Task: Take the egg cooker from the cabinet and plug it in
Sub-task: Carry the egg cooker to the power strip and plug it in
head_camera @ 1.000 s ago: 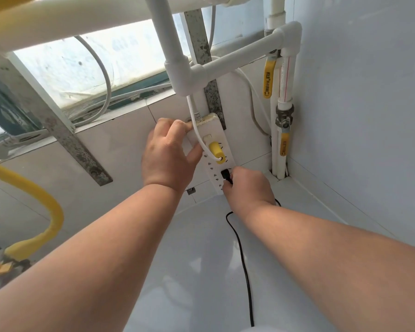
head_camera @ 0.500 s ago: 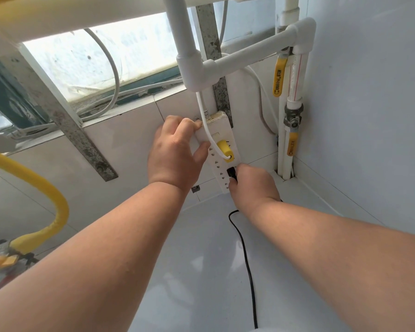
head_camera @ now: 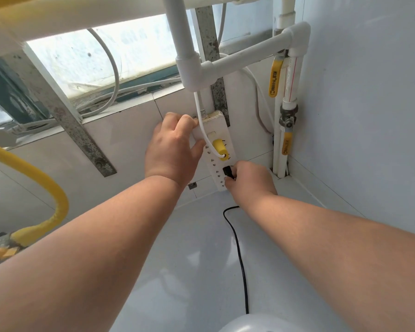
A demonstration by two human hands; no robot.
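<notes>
A white power strip [head_camera: 219, 130] hangs upright on the tiled wall, with a yellow plug [head_camera: 219, 145] and its white cable in an upper socket. My left hand [head_camera: 171, 149] grips the strip's upper left edge. My right hand [head_camera: 248, 179] pinches a black plug [head_camera: 227, 171] against a lower socket of the strip. The plug's black cord [head_camera: 240, 255] runs down over the white counter to the egg cooker's white dome [head_camera: 249, 323], which just shows at the bottom edge.
White water pipes [head_camera: 237, 58] cross right above the strip, and vertical pipes with yellow valve handles [head_camera: 274, 77] stand in the corner. A yellow gas hose [head_camera: 46, 188] curves at the left. A window with loose cables lies behind.
Both hands keep their grips on the strip and the plug. The view has shifted slightly, and the cooker's dome now shows at the bottom edge.
</notes>
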